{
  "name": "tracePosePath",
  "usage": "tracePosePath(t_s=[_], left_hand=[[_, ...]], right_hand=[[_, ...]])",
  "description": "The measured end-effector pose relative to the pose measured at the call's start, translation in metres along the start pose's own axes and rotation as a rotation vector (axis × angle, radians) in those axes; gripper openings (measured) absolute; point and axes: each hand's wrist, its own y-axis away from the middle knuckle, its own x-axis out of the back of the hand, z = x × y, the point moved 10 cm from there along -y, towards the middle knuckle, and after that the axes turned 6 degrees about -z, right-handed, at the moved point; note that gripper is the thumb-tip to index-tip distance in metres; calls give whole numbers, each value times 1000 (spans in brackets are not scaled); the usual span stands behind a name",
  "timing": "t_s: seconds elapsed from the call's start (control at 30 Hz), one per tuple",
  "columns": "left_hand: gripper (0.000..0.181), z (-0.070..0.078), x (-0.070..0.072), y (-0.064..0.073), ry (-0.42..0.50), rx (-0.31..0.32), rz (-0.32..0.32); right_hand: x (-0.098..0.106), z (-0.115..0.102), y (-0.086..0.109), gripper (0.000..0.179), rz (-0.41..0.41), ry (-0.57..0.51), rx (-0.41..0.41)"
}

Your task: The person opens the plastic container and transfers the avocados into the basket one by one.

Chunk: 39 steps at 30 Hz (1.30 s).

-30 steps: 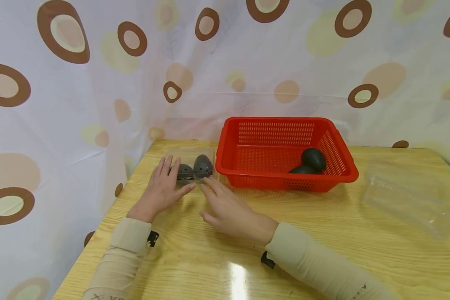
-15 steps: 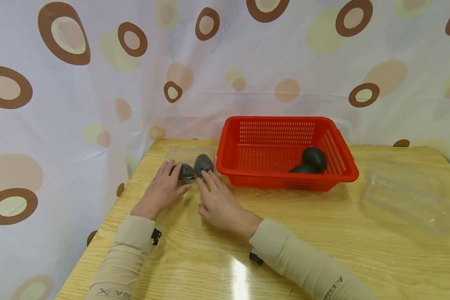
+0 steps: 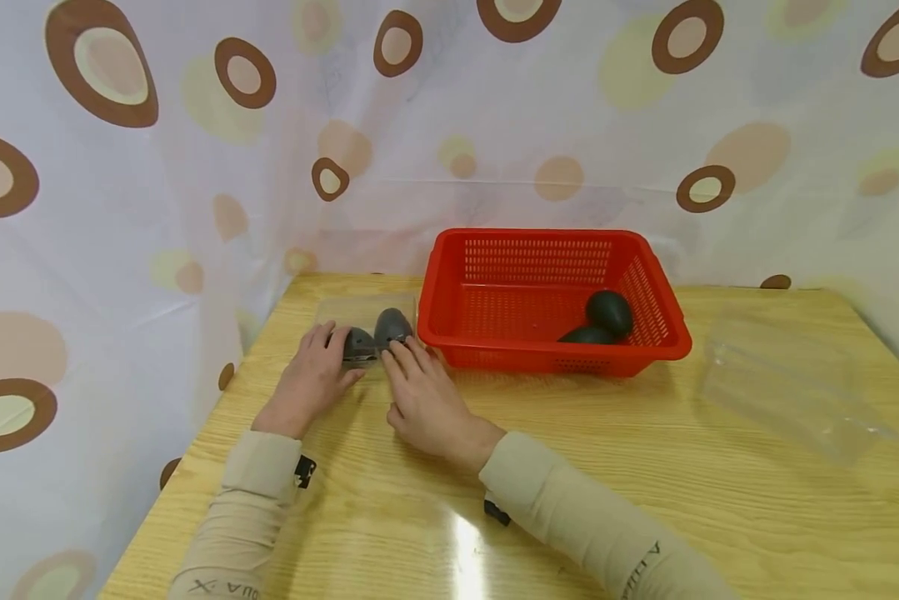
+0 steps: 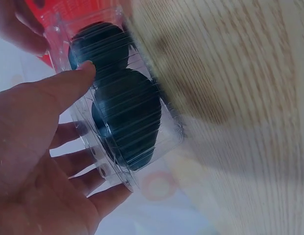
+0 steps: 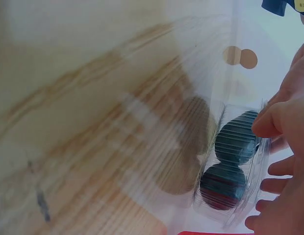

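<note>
A clear plastic clamshell box (image 3: 337, 310) stands at the table's far left, with two dark green avocados (image 3: 392, 325) inside. My left hand (image 3: 304, 383) holds the box's left front corner. In the left wrist view its thumb (image 4: 73, 85) lies along the ribbed near wall and its fingers reach to the rim. My right hand (image 3: 427, 404) rests its fingertips on the front right edge of the box, fingers extended. In the right wrist view the right thumb (image 5: 269, 122) overlaps the rim, with the fingers spread along the edge.
Right beside the box is a red plastic basket (image 3: 443, 292) holding two more dark avocados (image 3: 609, 314). Another clear plastic container (image 3: 782, 387) lies at the table's right. A patterned cloth (image 3: 494, 200) hangs behind the wooden table (image 3: 389, 517).
My right fingertips have moved up and left over the front edge of the box. The left fingers have bent more at its corner. The view has shifted slightly.
</note>
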Motion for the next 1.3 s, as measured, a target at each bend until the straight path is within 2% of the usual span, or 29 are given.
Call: tracePosePath(t_s=[0.17, 0.27, 0.4, 0.73, 1.0, 1.3], left_hand=[[58, 7, 7, 2, -58, -38, 79], [58, 8, 7, 1, -74, -31, 89], [58, 6, 6, 0, -87, -15, 77], [60, 1, 0, -3, -68, 48, 1], [56, 7, 3, 1, -85, 23, 33], [60, 9, -2, -2, -128, 51, -26]], right_hand=[[4, 1, -1, 65, 28, 8, -5], [4, 2, -2, 66, 21, 5, -10], [4, 1, -4, 65, 20, 21, -12], [1, 3, -5, 65, 14, 27, -8], [-1, 5, -4, 65, 5, 23, -23], [0, 7, -6, 62, -3, 1, -22]])
